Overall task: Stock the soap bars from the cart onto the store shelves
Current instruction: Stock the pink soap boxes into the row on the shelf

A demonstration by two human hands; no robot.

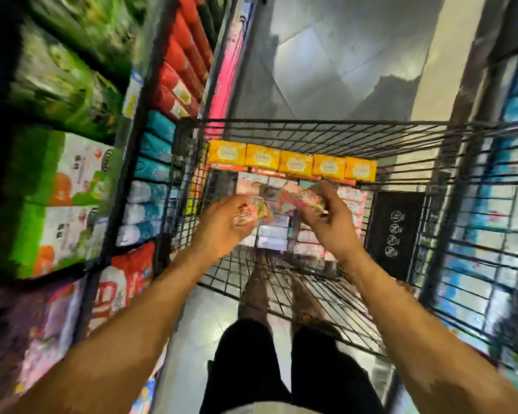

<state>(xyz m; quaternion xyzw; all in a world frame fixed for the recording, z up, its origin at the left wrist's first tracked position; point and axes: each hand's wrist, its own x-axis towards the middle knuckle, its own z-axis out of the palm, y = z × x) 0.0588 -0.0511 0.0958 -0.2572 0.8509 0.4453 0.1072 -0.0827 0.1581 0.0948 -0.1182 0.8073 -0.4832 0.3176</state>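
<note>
A black wire cart (311,127) stands in front of me, seen from above. Along its far end lies a row of yellow soap bars (293,164); below them sit stacked pink and white soap packs (352,195). My left hand (225,225) grips a pink floral soap bar (251,212) above the cart. My right hand (329,222) grips another pink floral soap bar (302,198) close beside it. The picture is blurred by motion.
Store shelves (132,162) on the left hold green, red, teal and white packs. A second shelf unit (509,180) with blue packs stands on the right. A black sign panel (393,234) hangs inside the cart's right side. Grey tiled floor (326,64) runs ahead.
</note>
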